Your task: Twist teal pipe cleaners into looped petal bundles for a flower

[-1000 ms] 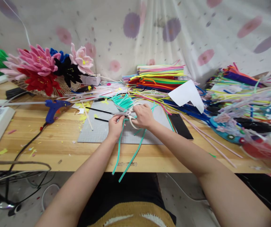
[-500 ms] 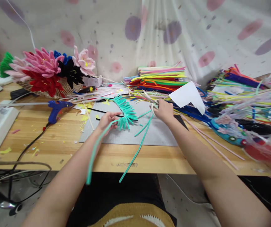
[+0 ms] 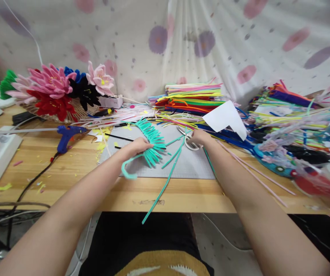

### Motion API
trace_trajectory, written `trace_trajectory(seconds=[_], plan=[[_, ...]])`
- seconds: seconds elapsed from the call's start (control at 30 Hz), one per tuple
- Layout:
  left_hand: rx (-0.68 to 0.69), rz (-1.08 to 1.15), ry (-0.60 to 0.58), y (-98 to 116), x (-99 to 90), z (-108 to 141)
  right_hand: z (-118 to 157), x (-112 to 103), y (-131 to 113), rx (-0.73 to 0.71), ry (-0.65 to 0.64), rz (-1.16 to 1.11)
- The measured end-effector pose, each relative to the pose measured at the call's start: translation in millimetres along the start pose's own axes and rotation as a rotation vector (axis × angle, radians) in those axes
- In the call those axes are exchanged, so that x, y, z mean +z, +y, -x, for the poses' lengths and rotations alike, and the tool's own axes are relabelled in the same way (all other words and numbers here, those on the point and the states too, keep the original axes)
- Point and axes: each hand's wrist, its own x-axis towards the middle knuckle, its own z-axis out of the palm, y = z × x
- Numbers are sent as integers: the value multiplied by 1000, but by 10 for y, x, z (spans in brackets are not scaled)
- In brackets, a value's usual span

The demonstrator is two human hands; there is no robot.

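My left hand (image 3: 138, 147) is closed on a curved row of teal pipe cleaners (image 3: 152, 140), whose short bristle-like pieces fan out to the right. From that hand a loose teal end hooks down, blurred by motion. At the mat's right part, my right hand (image 3: 199, 138) is closed at the handles of the scissors (image 3: 188, 140); their blades point up and left. Part of its fingers is hidden. Long teal pipe cleaners (image 3: 170, 172) run from near the scissors past the table's front edge. A grey cutting mat (image 3: 189, 166) lies beneath both hands.
A blue glue gun (image 3: 67, 138) with its cord and a white power strip (image 3: 0, 161) are at the left. Fuzzy flowers (image 3: 52, 84) stand behind. Bundles of pipe cleaners (image 3: 193, 94) and cut white paper (image 3: 225, 119) lie at the back; more craft supplies crowd the right.
My right hand has come slightly down and right with the scissors. My left hand has turned over, palm down, and the loose teal end swings from hanging long to a short hook.
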Motion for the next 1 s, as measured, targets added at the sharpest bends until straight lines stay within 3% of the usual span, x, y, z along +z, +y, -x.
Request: trace_trajectory(seconds=[0.07,0.13,0.2,0.27,0.33,0.43,0.5,0.57,0.67,0.77,0.87,1.0], plan=[[170,-74,30,3,0,-21,23,-115,-63,117,-9,30],[335,-281,99,43,-72,-3,62,-261,-192,93,105,10],[451,-530,80,123,-209,56,98,-408,-406,-127,256,-67],[465,-753,24,230,-368,146,115,-524,-701,-401,303,-100],[442,-925,-11,341,-512,251,106,-589,-1043,-681,226,-57],[442,-1114,-37,462,-687,399,44,-613,-1496,-889,-37,59],[415,-1202,-16,494,-804,475,-19,-621,-1679,-863,-227,119],[377,-1240,30,486,-938,525,-88,-651,-1752,-818,-325,104],[310,-1230,99,427,-1149,542,-173,-739,-1732,-747,-283,95],[240,-1174,43,362,-1300,504,-219,-830,-1664,-685,-240,108],[192,-1121,-51,307,-1351,457,-238,-863,-1587,-566,-368,47],[182,-1009,-24,225,-1314,426,-235,-801,-1476,-385,-536,-196]])
